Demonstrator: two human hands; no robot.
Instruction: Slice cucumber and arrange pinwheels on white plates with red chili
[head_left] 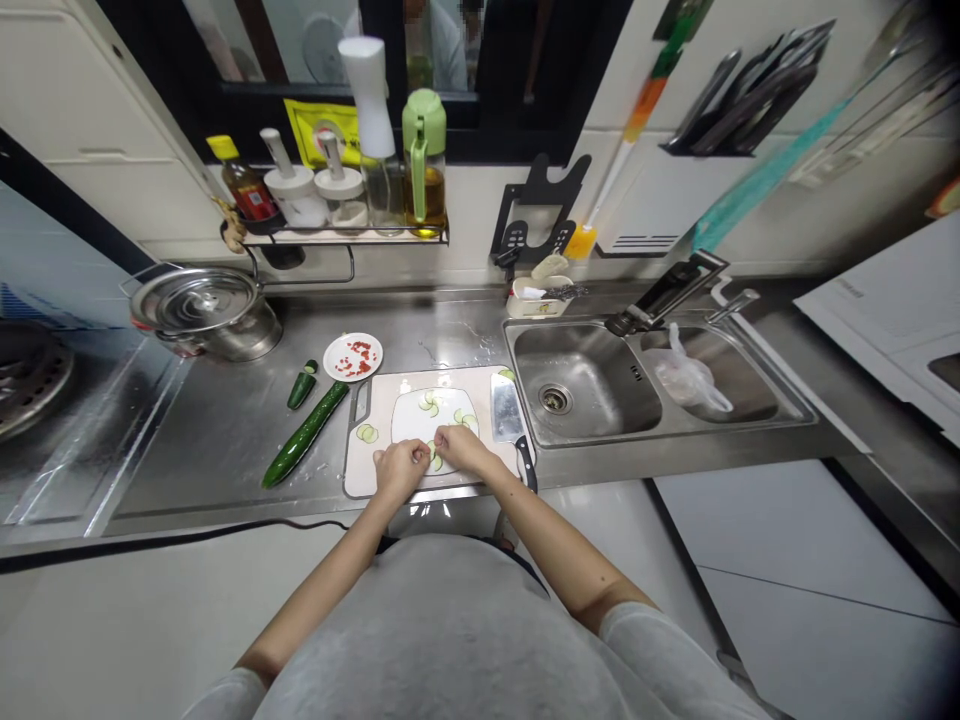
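Note:
Both of my hands meet over the near edge of a white square plate (409, 405) lying on a pale cutting board (367, 465). My left hand (401, 468) is closed, fingertips pinched beside a small fan of cucumber slices (436, 461). Opposite it, my right hand (460, 449) pinches at the same slices; whatever is between the fingers is too small to make out. Two more fans, one of cucumber slices (428, 403) at the back and another at the right, lie on the plate. Loose cucumber rounds (367, 433) rest on the board's left. A cleaver (507, 408) lies along its right side.
Left of the board are a whole cucumber (304, 440), a cut cucumber piece (302, 386) and a small plate (330, 352) with red bits. A lidded pot (247, 325) stands farther left. To the right is a double sink (592, 435) with a plastic bag (686, 378). Bottles line a rack (337, 238).

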